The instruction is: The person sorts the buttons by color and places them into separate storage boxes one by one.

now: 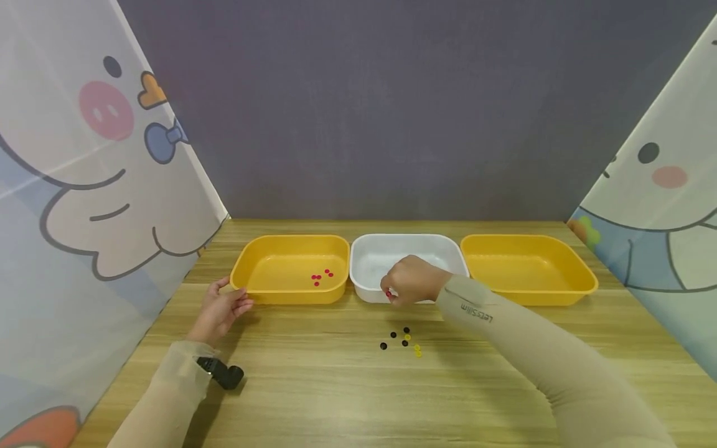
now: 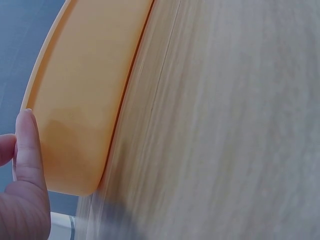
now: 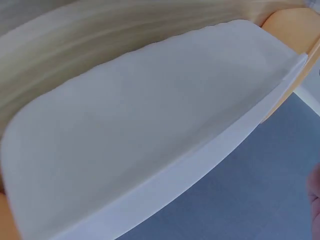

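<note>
Red against the white tray [image 1: 360, 283], a small disc [image 1: 389, 294] pinched narrowly in the right hand [image 1: 413, 279] could drop at the tray's front edge if the pinch slips, while the left hand [image 1: 220, 311], fingers straight, might nudge the left yellow tray [image 1: 291, 297] it touches.

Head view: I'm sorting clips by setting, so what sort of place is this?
Probably a screened-off tabletop booth, though nothing beyond it shows: a wood-grain table is closed in by cartoon-printed sheets on both sides and a plain dark grey backdrop behind.
</note>
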Motion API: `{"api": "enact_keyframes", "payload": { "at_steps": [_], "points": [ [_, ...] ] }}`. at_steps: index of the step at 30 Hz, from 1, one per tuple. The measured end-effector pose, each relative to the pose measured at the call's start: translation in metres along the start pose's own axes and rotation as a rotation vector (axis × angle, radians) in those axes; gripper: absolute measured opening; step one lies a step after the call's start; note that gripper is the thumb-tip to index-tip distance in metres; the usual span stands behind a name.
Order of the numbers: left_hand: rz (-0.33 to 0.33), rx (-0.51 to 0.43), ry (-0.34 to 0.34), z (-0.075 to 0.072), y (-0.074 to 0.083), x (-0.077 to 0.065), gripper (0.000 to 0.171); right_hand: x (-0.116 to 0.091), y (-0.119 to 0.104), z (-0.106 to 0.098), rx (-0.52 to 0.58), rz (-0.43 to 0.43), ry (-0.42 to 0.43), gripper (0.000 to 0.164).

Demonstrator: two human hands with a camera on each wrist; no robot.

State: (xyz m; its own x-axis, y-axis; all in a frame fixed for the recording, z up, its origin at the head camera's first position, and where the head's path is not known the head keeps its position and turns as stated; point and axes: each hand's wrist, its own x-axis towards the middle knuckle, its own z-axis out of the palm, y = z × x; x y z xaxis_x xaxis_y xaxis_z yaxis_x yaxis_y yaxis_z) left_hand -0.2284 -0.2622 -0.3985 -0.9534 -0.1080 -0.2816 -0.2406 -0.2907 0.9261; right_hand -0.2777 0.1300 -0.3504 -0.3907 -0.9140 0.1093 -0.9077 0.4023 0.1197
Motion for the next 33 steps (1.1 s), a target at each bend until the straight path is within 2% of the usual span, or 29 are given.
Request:
{"api": "enact_keyframes", "payload": {
  "at_steps": [6,16,20,27,33],
  "points": [
    [0.003,-0.007,0.004,-0.004,0.001,-0.001,0.058,0.02,0.003,-0.001,-0.04,-0.004,0.026,0.005],
    [0.025,-0.012,0.004,-0.003,-0.001,0.0,0.044,0.044,0.01,0.002,-0.04,0.037,-0.041,0.004],
    [0.02,0.004,0.003,-0.002,-0.002,-0.001,0.048,0.05,0.012,0.003,-0.046,0.037,-0.054,0.004],
    [0.026,0.025,-0.008,0.0,-0.002,0.0,0.057,0.068,0.015,0.002,-0.055,0.048,-0.008,0.006],
    [0.022,0.011,-0.004,-0.002,-0.002,0.003,0.052,0.094,0.013,0.004,-0.002,0.107,-0.087,0.006]
  ]
}}
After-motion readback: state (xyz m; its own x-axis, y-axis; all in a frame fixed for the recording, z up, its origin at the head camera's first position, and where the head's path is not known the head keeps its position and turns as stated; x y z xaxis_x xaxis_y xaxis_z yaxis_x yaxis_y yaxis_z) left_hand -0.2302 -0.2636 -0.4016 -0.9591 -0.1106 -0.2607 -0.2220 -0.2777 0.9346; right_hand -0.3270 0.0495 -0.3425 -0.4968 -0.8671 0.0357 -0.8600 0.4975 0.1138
